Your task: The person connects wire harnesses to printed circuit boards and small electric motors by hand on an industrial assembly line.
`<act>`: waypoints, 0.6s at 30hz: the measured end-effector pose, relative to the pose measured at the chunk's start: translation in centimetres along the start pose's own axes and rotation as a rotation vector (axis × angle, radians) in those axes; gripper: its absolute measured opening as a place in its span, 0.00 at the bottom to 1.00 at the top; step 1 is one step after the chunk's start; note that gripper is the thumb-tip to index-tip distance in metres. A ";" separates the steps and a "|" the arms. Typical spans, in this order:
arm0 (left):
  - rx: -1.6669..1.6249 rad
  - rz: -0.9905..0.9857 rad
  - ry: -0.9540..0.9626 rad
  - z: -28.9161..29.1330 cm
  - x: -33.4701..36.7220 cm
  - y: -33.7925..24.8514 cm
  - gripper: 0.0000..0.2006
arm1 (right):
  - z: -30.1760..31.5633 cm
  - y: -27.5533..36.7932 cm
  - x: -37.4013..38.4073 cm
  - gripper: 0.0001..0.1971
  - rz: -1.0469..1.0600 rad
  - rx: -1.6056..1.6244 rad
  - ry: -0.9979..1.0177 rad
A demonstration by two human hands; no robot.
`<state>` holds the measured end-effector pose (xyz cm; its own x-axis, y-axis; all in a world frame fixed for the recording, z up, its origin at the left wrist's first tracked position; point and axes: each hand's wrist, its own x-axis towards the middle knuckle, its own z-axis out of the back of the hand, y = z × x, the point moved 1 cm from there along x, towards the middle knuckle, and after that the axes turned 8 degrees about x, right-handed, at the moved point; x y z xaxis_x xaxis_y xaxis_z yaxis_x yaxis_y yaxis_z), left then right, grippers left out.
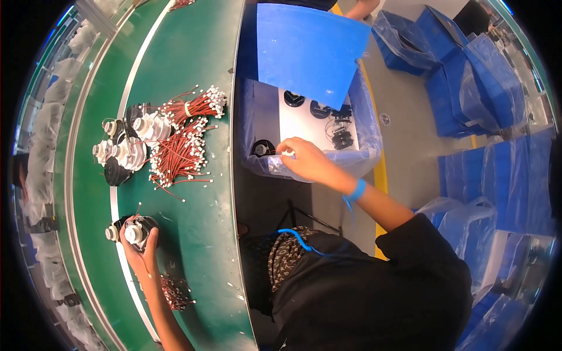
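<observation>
My left hand (pixel 140 248) is closed around a small black part with a round white hub (pixel 137 234), just above the green bench. Beside its fingers sits another white-hubbed part (pixel 112 232). My right hand (pixel 305 159) reaches over the near edge of a bag-lined bin (pixel 370 126), fingers curled together. A bit of white shows at its fingertips, but what they hold is unclear. Next to them in the bin lies a round black part (pixel 263 147). More black parts (pixel 341 133) rest on a white sheet (pixel 301 124) farther in.
On the green bench (pixel 202 234) lie a cluster of white-and-black parts (pixel 130 151) and bundles of red wires with white connectors (pixel 178 152). A blue board (pixel 310 50) covers the bin's far side. Blue bag-lined bins (pixel 456 99) stand at right. Another person's arm (pixel 363 9) shows at the top.
</observation>
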<state>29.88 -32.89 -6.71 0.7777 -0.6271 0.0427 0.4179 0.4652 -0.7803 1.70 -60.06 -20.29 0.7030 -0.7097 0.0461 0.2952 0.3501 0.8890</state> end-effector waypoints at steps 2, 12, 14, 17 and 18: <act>0.003 0.030 0.012 -0.5 0.9 1.6 0.24 | -0.8 -2.4 1.9 0.19 -0.040 -0.191 0.030; -0.045 -0.208 0.013 -1.3 -1.1 0.1 0.36 | -7.0 -9.2 10.7 0.21 -0.232 -0.266 0.357; 0.144 -0.246 -0.098 -1.3 -2.3 -1.3 0.38 | -7.9 -10.5 10.8 0.26 -0.223 -0.376 0.358; 0.309 -0.307 -0.125 -0.7 -4.0 -2.4 0.40 | -8.0 -8.5 10.3 0.23 -0.097 -0.358 0.354; 0.370 -0.345 -0.131 -0.6 -4.7 -3.3 0.40 | -7.3 -8.1 10.0 0.22 -0.105 -0.384 0.291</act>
<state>24.52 -31.87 -4.72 0.6079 -0.7103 0.3550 0.7798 0.4496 -0.4356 11.05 -65.50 -30.36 0.7920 -0.5721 -0.2132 0.5531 0.5245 0.6473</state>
